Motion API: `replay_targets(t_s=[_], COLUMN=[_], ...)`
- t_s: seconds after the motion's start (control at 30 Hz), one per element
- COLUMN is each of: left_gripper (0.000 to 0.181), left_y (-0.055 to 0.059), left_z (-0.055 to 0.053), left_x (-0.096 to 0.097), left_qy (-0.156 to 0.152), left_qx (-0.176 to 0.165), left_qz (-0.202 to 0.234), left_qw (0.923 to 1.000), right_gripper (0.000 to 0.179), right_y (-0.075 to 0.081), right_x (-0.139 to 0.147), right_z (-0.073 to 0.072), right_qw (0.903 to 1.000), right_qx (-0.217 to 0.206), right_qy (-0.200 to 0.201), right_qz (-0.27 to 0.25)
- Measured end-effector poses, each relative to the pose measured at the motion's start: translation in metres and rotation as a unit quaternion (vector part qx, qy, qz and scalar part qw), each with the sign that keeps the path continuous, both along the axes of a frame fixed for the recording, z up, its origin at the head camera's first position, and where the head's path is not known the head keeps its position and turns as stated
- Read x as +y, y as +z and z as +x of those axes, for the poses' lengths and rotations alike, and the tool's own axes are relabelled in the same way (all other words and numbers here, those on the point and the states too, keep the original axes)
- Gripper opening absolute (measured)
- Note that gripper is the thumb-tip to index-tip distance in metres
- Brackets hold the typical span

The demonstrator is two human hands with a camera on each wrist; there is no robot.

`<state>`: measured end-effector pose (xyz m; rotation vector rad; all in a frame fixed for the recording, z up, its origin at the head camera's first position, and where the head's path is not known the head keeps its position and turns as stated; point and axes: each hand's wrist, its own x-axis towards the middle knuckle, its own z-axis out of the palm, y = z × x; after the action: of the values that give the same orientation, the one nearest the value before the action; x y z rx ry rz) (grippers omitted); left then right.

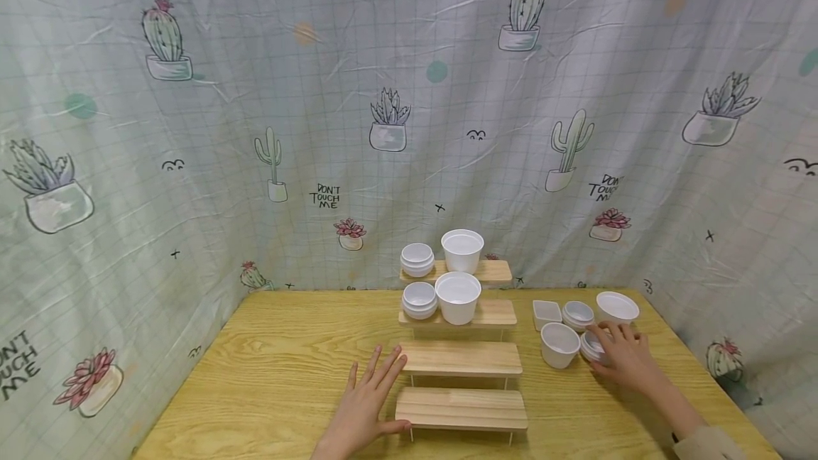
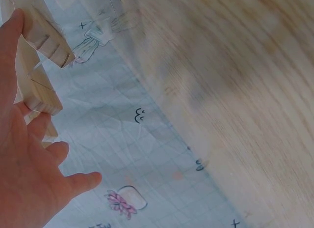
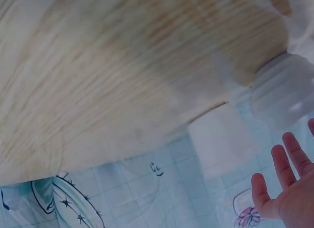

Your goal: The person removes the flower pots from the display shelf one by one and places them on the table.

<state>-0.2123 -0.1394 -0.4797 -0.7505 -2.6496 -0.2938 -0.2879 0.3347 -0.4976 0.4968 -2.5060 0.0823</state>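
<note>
Yellow wood-grain counter [image 1: 287, 346] is carrying everything. Nearest, L hand [image 1: 364, 403] is spreading its fingers wide, touching the L ends of the lower steps of a wooden riser stand [image 1: 460, 410]. R hand [image 1: 629, 362] is curving over a white ribbed jar [image 1: 591, 349] on the counter's R side; can't tell if its fingers are gripping or only touching. Beside it are standing a round cup [image 1: 559, 348], a square cup [image 1: 547, 316], a 2nd jar [image 1: 578, 316] & a wide tub [image 1: 616, 306]. Upper steps are each bearing a jar + tall cup, w/ cactus-print curtain [image 1: 434, 27] hanging behind. Risks: R fingers could be bumping neighbours, esp. tub, given tight spacing; L hand pushing could be shaking the stand's cups. R hand is hiding part of the jar; R wrist view is blurring containers & cropping the hand.
</note>
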Motion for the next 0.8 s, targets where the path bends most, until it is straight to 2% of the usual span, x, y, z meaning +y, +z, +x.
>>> replay_targets(t_s=[0.33,0.8], left_gripper=[0.099,0.098], left_y=[0.002,0.002], left_z=[0.001,0.001], left_x=[0.0,0.001], left_qy=[-0.002,0.0], left_qx=[-0.003,0.004], left_qz=[0.002,0.001], left_qw=[1.0,1.0], right_gripper=[0.064,0.063], right_y=[0.012,0.046], right_x=[-0.005,-0.038], right_z=[0.006,0.023], right_qw=[0.9991,0.9954], right_qx=[0.037,0.074], right_qy=[0.018,0.059], right_qz=[-0.006,0.011])
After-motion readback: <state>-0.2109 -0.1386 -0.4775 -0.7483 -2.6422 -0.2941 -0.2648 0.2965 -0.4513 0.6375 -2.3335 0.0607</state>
